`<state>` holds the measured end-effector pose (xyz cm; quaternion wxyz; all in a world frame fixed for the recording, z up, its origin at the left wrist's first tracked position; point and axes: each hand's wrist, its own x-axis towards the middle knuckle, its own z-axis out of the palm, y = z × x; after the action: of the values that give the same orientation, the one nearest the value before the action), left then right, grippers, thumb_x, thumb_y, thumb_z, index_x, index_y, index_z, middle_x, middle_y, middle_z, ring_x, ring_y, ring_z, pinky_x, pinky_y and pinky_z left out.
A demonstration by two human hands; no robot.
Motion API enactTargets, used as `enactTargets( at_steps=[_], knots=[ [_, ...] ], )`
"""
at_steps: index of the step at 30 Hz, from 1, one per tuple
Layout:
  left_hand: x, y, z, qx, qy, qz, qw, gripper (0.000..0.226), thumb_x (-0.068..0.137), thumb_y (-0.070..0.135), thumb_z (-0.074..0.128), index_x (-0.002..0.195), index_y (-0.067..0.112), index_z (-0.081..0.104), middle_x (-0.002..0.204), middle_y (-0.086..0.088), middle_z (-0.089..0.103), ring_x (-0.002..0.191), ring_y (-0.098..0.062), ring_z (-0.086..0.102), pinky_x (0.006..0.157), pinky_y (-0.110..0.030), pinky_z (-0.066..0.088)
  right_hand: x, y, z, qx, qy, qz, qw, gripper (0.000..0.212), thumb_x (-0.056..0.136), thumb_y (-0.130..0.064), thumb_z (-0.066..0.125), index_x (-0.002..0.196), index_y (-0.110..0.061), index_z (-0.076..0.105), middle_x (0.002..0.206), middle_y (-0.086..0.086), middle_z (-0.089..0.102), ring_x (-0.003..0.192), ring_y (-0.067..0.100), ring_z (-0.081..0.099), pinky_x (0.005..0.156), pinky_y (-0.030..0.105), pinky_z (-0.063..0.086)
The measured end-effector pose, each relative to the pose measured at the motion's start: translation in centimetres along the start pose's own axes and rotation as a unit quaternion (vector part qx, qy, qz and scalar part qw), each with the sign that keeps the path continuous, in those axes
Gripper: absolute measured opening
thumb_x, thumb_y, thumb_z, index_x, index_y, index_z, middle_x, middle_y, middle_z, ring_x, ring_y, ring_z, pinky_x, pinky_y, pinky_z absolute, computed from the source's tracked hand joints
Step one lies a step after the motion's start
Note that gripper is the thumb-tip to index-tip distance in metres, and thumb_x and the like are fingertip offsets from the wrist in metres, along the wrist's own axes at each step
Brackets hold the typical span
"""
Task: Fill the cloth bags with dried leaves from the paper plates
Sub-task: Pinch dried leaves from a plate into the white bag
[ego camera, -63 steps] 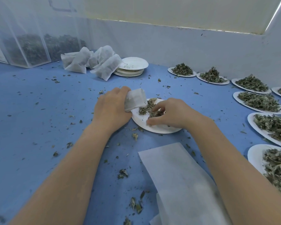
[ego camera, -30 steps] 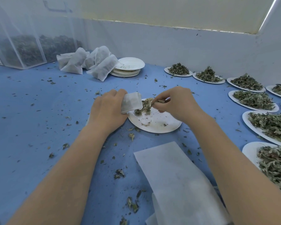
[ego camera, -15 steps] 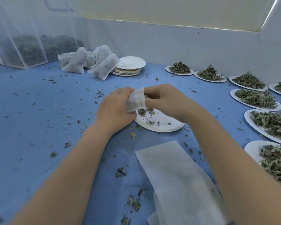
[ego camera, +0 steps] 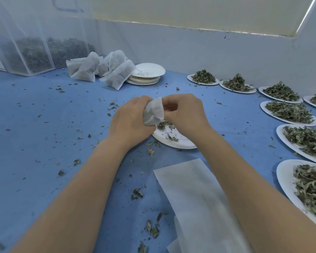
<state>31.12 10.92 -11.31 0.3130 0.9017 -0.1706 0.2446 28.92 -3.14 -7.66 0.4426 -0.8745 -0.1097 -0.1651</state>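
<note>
Left hand (ego camera: 130,121) grips the small cloth bag (ego camera: 153,112) at the centre of the frame, fingers curled round its body so the mouth faces right. The right hand (ego camera: 184,114) is bunched at that mouth, fingertips pressed together against the opening; whether it has a pinch of leaves between them cannot be told, since the fingers hide it. Bag and hands hover just above the paper plate (ego camera: 181,143), which carries only a few dried leaves (ego camera: 164,125) and crumbs.

The step in hand looks like stuffing the last of this plate's leaves into the bag. The next move calls for drawing the right fingers out without spilling, then gathering the remnants off the plate while the left hand keeps the mouth open.

Compared with two seconds ago, the right hand has lifted from the plate, where it was raking leaves together, and come up to the bag's mouth; the pile on the plate has shrunk to scraps. The left hand has held the bag throughout.

Filled bags (ego camera: 115,73) lie in the upper left beside a stack of emptied plates (ego camera: 148,73); full plates (ego camera: 290,112) line the right edge of the bench (ego camera: 35,134), and flat empty bags (ego camera: 193,198) lie at the lower centre.
</note>
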Motion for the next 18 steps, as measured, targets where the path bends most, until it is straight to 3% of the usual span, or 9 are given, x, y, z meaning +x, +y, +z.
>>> enactTargets(
  at_steps=[2,4,5,8,10,12,15,18],
  knots=[
    [0.0,-0.1,-0.1,0.011,0.006,-0.002,1.0,0.043,0.069,0.018,0.07,0.109,0.02,0.057,0.098,-0.002,0.059,0.088,-0.022,0.053,0.071,-0.031,0.039,-0.2,-0.1,-0.3,0.008,-0.069,0.005,0.998,0.02,0.082,-0.011,0.067,0.097,-0.023,0.075,0.078,-0.007,0.072,0.068,-0.004,0.061,0.066,0.013,0.049],
    [0.0,-0.4,-0.4,0.024,0.011,-0.01,1.0,0.042,0.069,0.019,0.071,0.109,0.021,0.059,0.097,-0.003,0.06,0.089,-0.024,0.053,0.073,-0.032,0.041,-0.3,-0.3,-0.5,0.015,-0.139,0.005,0.99,0.023,0.086,-0.012,0.063,0.1,-0.027,0.073,0.098,0.012,0.071,0.088,0.013,0.067,0.081,0.029,0.052],
    [0.1,-0.6,-0.5,0.034,0.014,-0.01,0.999,0.041,0.069,0.02,0.071,0.108,0.02,0.06,0.097,-0.003,0.06,0.089,-0.025,0.054,0.074,-0.033,0.041,-0.4,-0.4,-0.5,0.018,-0.152,-0.001,0.988,0.025,0.087,-0.012,0.06,0.098,-0.031,0.073,0.102,0.015,0.069,0.087,0.016,0.066,0.079,0.029,0.052],
    [0.1,-0.8,-0.9,0.071,0.025,0.0,0.997,0.039,0.07,0.023,0.069,0.107,0.018,0.061,0.094,-0.005,0.059,0.088,-0.028,0.053,0.071,-0.032,0.037,0.0,-0.2,-0.7,0.024,-0.09,0.009,0.996,0.04,0.089,-0.005,0.05,0.087,-0.04,0.069,0.095,0.002,0.073,0.073,0.014,0.058,0.064,0.022,0.046],
    [0.1,-0.9,-1.0,0.088,0.02,-0.004,0.996,0.039,0.07,0.024,0.067,0.107,0.017,0.06,0.094,-0.006,0.059,0.088,-0.029,0.053,0.07,-0.029,0.032,0.4,0.5,-1.1,0.01,-0.018,0.045,0.999,0.047,0.085,0.003,0.041,0.082,-0.034,0.07,0.083,-0.014,0.07,0.08,0.014,0.063,0.058,0.01,0.046],
    [0.0,-1.1,-1.1,0.075,0.01,-0.024,0.997,0.038,0.071,0.023,0.066,0.108,0.018,0.059,0.095,-0.004,0.058,0.089,-0.027,0.052,0.07,-0.029,0.032,0.6,1.7,-1.2,-0.048,0.014,0.08,0.996,0.052,0.083,0.007,0.034,0.084,-0.029,0.072,0.089,-0.013,0.067,0.083,0.014,0.062,0.05,0.002,0.04],
    [0.0,-1.5,-1.1,0.047,0.008,-0.053,0.997,0.04,0.071,0.023,0.068,0.11,0.02,0.057,0.099,-0.003,0.058,0.089,-0.024,0.051,0.07,-0.03,0.035,0.9,2.8,-0.7,-0.158,-0.013,0.086,0.984,0.054,0.083,0.012,0.034,0.112,-0.02,0.068,0.122,0.001,0.06,0.106,0.014,0.055,0.072,0.007,0.04],
    [0.2,-1.7,-1.0,0.035,0.01,-0.065,0.997,0.042,0.071,0.022,0.07,0.111,0.02,0.056,0.103,-0.002,0.058,0.091,-0.024,0.052,0.072,-0.034,0.042,1.6,3.3,0.0,-0.238,-0.1,0.029,0.966,0.067,0.082,0.017,0.037,0.137,-0.02,0.048,0.149,0.0,0.035,0.136,0.019,0.033,0.102,0.021,0.028]
  ],
)
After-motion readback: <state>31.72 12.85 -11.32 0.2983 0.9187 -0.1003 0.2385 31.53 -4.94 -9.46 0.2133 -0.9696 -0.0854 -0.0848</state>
